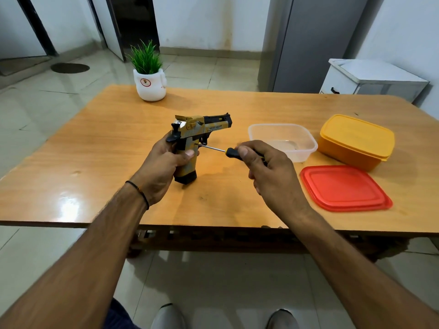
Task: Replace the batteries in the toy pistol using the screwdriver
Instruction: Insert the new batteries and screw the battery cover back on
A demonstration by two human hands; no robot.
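At the centre of the frame our left hand [161, 167] is clenched around the grip of the pistol [202, 125], thumb laid across its side; the pistol stands upright, its barrel pointing toward the right of the frame, its black base low over the table [95, 150], though we cannot tell whether it touches; just right of centre our right hand [268, 172] grasps the black handle of the screwdriver [213, 148], whose thin shaft slants up and left with its tip against the pistol's side, just behind the trigger; a dark band [140, 191] circles our left wrist.

At the right of the frame sit a clear tub [306, 141], a closed yellow box [356, 138] beside it, and a red lid [344, 188] lying flat below them; toward the upper left of the table stands a potted plant [149, 85].
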